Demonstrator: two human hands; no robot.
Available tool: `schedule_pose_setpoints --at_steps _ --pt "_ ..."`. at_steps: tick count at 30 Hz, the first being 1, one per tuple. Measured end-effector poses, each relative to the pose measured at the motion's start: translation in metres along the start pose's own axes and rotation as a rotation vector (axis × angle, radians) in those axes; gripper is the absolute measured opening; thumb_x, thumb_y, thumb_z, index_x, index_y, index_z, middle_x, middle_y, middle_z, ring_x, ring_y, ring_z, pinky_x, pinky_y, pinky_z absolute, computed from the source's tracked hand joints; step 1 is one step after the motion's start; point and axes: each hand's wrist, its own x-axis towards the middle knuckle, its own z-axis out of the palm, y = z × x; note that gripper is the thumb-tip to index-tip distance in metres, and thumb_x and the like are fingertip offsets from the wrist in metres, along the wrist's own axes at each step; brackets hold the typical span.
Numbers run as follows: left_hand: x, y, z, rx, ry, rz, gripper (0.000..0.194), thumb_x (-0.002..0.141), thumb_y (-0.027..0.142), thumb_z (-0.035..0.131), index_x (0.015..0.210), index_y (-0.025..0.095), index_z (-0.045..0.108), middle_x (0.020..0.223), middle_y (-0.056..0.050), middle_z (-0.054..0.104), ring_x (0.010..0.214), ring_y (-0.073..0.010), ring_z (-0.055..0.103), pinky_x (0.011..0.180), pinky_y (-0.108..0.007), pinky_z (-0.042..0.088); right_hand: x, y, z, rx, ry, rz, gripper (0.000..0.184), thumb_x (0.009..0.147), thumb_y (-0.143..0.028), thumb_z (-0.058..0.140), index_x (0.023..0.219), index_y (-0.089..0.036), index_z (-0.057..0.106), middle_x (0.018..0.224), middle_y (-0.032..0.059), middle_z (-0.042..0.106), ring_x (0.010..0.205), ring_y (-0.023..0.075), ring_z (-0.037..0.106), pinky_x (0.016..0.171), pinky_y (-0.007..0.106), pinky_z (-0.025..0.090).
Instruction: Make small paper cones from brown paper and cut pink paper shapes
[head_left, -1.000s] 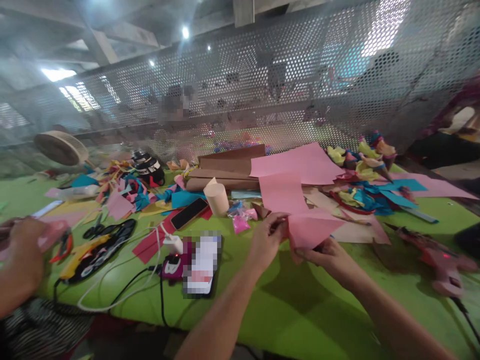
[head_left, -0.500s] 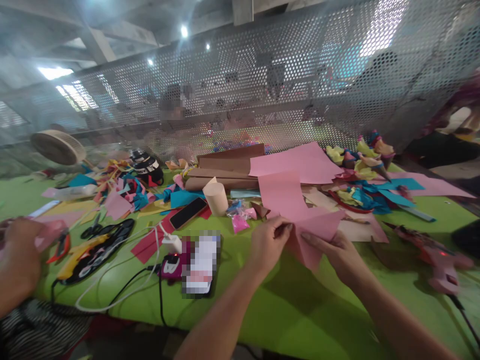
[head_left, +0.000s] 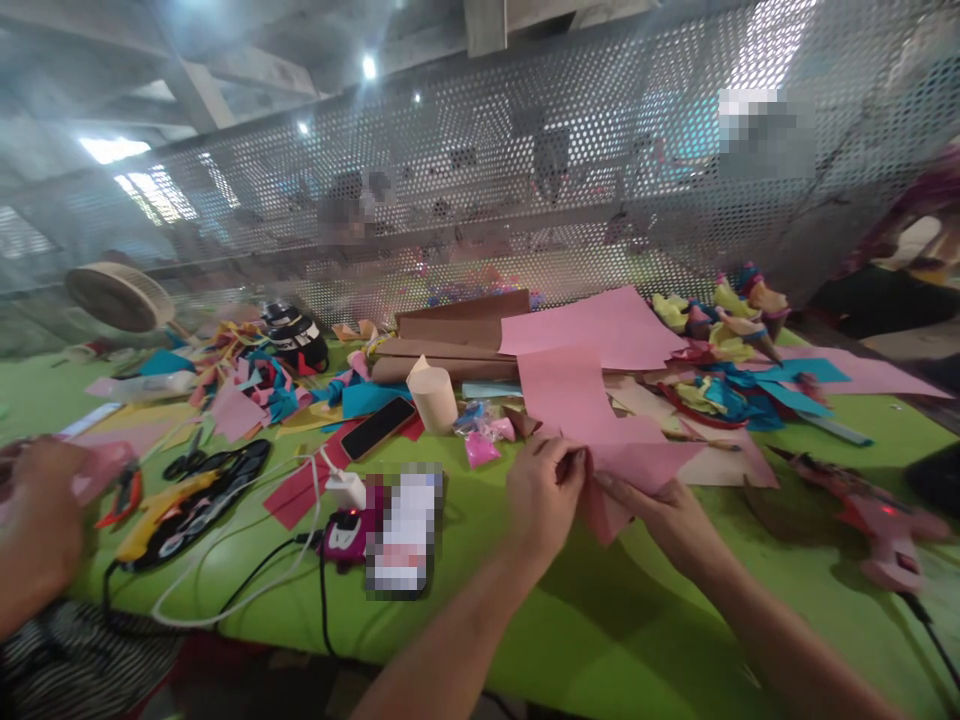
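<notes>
My left hand (head_left: 546, 490) pinches the near left edge of a piece of pink paper (head_left: 649, 462), its fingers curled and partly hiding the edge. From the right, my right hand (head_left: 660, 505) grips the same paper, thumb on top and fingers beneath. The paper is bent, with a part hanging down between the hands above the green table (head_left: 570, 640). Behind it lies another pink sheet (head_left: 562, 390), which it overlaps. A small bag of bright pink material (head_left: 481, 450) sits just beyond my left hand.
A pink glue gun (head_left: 885, 525) lies at right, a yellow one (head_left: 169, 515) at left beside cables (head_left: 225, 590). Phones (head_left: 379, 428), a cardboard roll (head_left: 433, 398), paper cones (head_left: 739, 315) and scraps (head_left: 262, 385) cover the back. Another person's hand (head_left: 41, 520) works at far left.
My hands have shifted slightly, and the left wrist has turned. The pink paper between them has bent further, with its right corner now pointing farther right.
</notes>
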Motion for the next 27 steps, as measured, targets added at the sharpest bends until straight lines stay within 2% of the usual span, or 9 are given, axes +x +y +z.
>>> schedule_pose_setpoints --at_steps 4,11,13,16,19,22,24,27 --pt "0.000 -0.003 0.004 -0.087 -0.028 -0.067 0.016 0.089 0.010 0.062 0.092 0.019 0.076 0.093 -0.008 0.072 0.087 -0.0211 0.068 0.080 -0.033 0.055 0.000 0.002 0.002 0.003 0.005 -0.030 0.057 0.059 -0.068 0.083 0.085 -0.017 0.078 0.089 0.0113 0.079 0.084 0.0294 0.072 0.075 0.040 0.060" --pt "0.000 -0.004 0.007 -0.434 -0.159 -0.244 0.029 0.089 0.015 0.062 0.113 0.022 0.077 0.109 -0.010 0.074 0.099 -0.0219 0.068 0.093 -0.036 0.055 0.003 -0.002 0.004 0.008 0.036 -0.073 0.045 0.064 -0.060 0.083 0.079 -0.018 0.076 0.082 0.0080 0.077 0.078 0.0257 0.070 0.072 0.037 0.059" --pt "0.000 -0.003 0.006 -0.504 -0.211 -0.307 0.033 0.091 0.016 0.060 0.119 0.024 0.075 0.110 -0.008 0.074 0.095 -0.0200 0.068 0.090 -0.034 0.055 0.003 -0.003 0.003 0.015 0.047 -0.052 0.042 0.062 -0.057 0.085 0.077 -0.019 0.075 0.077 0.0066 0.076 0.074 0.0247 0.069 0.068 0.036 0.058" --pt "-0.001 -0.003 0.005 -0.564 -0.281 -0.391 0.037 0.092 0.019 0.057 0.126 0.026 0.071 0.108 -0.007 0.074 0.082 -0.0163 0.065 0.077 -0.029 0.056 0.003 -0.004 0.002 0.009 0.053 -0.030 0.042 0.060 -0.057 0.085 0.074 -0.018 0.074 0.074 0.0062 0.074 0.072 0.0245 0.068 0.066 0.036 0.057" --pt "-0.001 -0.003 0.008 -0.579 -0.253 -0.427 0.036 0.092 0.022 0.059 0.127 0.024 0.069 0.108 -0.008 0.074 0.084 -0.0178 0.066 0.075 -0.030 0.056 0.002 -0.003 0.002 -0.007 0.045 -0.015 0.044 0.060 -0.058 0.084 0.077 -0.018 0.074 0.077 0.0079 0.076 0.075 0.0264 0.069 0.068 0.037 0.057" --pt "0.000 -0.003 0.011 -0.591 -0.166 -0.428 0.034 0.087 0.014 0.062 0.119 0.021 0.072 0.116 -0.010 0.074 0.105 -0.0230 0.068 0.094 -0.037 0.054 -0.001 0.000 0.002 -0.044 0.024 -0.005 0.045 0.061 -0.056 0.084 0.084 -0.018 0.076 0.082 0.0091 0.078 0.077 0.0281 0.070 0.068 0.037 0.058" --pt "0.001 -0.002 0.012 -0.567 -0.130 -0.410 0.033 0.084 0.009 0.062 0.113 0.020 0.075 0.119 -0.010 0.074 0.112 -0.0249 0.066 0.102 -0.040 0.050 -0.003 0.003 0.003 -0.090 0.029 -0.006 0.040 0.064 -0.055 0.083 0.080 -0.019 0.075 0.079 0.0084 0.077 0.075 0.0274 0.069 0.069 0.037 0.058" --pt "0.001 0.000 0.012 -0.494 -0.149 -0.352 0.032 0.086 0.012 0.059 0.110 0.020 0.078 0.112 -0.010 0.076 0.108 -0.0264 0.067 0.102 -0.041 0.049 -0.002 0.004 0.004 -0.110 0.054 -0.015 0.038 0.067 -0.058 0.079 0.069 -0.020 0.071 0.070 0.0069 0.074 0.070 0.0256 0.067 0.067 0.037 0.057"
